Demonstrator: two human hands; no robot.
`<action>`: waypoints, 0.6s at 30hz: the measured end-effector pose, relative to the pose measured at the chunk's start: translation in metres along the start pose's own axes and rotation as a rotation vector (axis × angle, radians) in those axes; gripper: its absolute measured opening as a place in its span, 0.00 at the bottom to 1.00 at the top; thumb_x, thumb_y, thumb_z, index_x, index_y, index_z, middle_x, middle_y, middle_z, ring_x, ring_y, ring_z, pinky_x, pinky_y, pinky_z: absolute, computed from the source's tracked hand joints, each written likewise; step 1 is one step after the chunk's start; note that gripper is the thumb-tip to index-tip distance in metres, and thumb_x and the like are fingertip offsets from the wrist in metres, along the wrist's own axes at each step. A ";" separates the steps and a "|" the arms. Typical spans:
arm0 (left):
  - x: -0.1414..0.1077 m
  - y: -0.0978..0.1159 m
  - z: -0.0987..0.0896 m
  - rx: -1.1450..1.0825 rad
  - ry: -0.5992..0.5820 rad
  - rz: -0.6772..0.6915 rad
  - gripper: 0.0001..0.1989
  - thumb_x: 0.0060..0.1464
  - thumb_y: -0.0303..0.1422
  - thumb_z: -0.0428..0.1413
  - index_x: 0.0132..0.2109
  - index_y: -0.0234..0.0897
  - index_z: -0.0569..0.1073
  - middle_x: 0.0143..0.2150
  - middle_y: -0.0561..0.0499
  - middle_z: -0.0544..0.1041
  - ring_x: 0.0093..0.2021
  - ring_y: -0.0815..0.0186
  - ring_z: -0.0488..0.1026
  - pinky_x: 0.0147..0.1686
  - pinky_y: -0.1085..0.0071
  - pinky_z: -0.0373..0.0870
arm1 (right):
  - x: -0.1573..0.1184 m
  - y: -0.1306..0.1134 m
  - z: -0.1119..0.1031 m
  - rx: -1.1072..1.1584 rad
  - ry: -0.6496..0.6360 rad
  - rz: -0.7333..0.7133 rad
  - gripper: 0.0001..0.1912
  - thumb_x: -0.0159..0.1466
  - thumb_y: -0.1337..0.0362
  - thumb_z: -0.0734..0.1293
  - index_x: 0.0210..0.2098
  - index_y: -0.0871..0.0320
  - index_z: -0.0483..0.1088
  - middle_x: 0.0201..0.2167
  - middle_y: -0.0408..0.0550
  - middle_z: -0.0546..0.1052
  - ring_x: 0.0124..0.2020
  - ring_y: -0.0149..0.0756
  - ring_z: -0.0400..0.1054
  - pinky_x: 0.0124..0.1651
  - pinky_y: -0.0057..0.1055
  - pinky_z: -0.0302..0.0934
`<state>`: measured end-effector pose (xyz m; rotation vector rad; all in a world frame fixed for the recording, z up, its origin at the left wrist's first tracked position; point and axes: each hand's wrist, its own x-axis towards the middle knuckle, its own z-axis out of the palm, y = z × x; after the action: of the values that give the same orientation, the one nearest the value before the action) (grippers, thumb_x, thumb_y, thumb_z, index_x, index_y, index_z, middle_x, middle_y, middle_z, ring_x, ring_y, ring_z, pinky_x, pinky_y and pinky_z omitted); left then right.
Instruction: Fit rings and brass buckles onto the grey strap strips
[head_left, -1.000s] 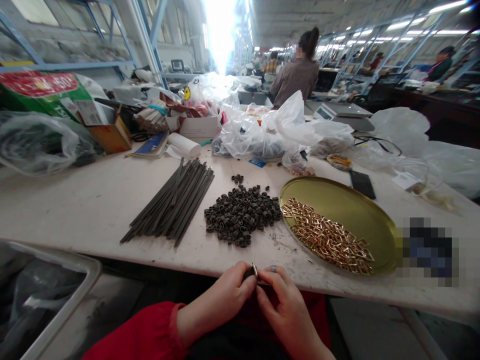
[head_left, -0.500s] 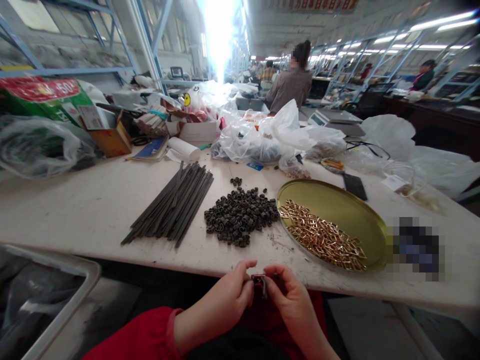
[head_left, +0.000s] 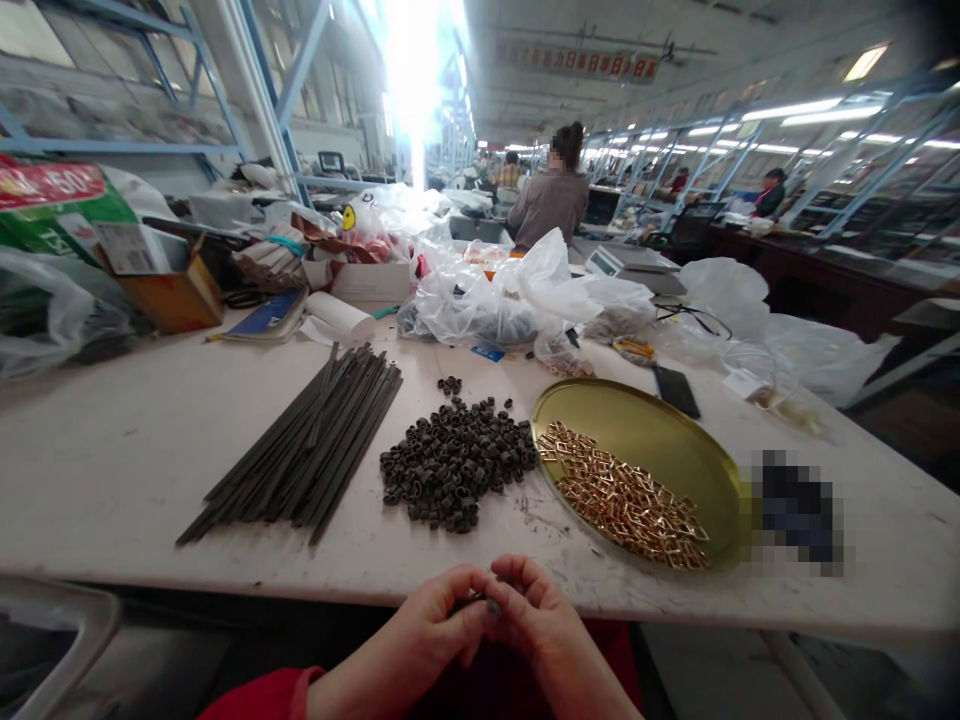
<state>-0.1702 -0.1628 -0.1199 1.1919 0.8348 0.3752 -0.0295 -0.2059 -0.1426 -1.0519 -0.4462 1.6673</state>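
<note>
At the table's near edge, my left hand (head_left: 433,622) and my right hand (head_left: 541,628) meet, fingers closed around a small dark strap (head_left: 492,605). Only a bit of it shows between the fingertips; the rest is hidden. Beyond them lies a heap of small dark strap loops (head_left: 454,465). Long dark strips (head_left: 300,450) are stacked side by side on the left. To the right, gold-coloured metal buckles (head_left: 626,500) are piled in an oval gold tray (head_left: 667,425).
Clear plastic bags (head_left: 495,300) crowd the back of the table (head_left: 112,440). A paper roll (head_left: 341,316), a blue notebook (head_left: 266,312) and a carton (head_left: 169,285) are at back left. A dark flat object (head_left: 676,391) lies behind the tray. A person (head_left: 551,205) stands farther off.
My hands have drawn closer together, and the fingers now cover most of the strap; the metal piece seen between them earlier is hidden. The camera view has shifted, moving the table items leftward and down.
</note>
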 end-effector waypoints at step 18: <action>0.022 0.005 -0.006 0.057 0.126 -0.152 0.21 0.40 0.51 0.54 0.28 0.36 0.64 0.14 0.63 0.56 0.16 0.75 0.50 0.17 0.75 0.44 | 0.092 -0.059 -0.026 -1.544 0.310 -0.520 0.07 0.59 0.72 0.60 0.28 0.57 0.67 0.32 0.52 0.71 0.35 0.41 0.65 0.41 0.35 0.55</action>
<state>-0.1597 -0.1427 -0.1246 1.1583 1.0448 0.3060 0.0218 -0.1066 -0.1521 -1.9546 -1.7337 0.4371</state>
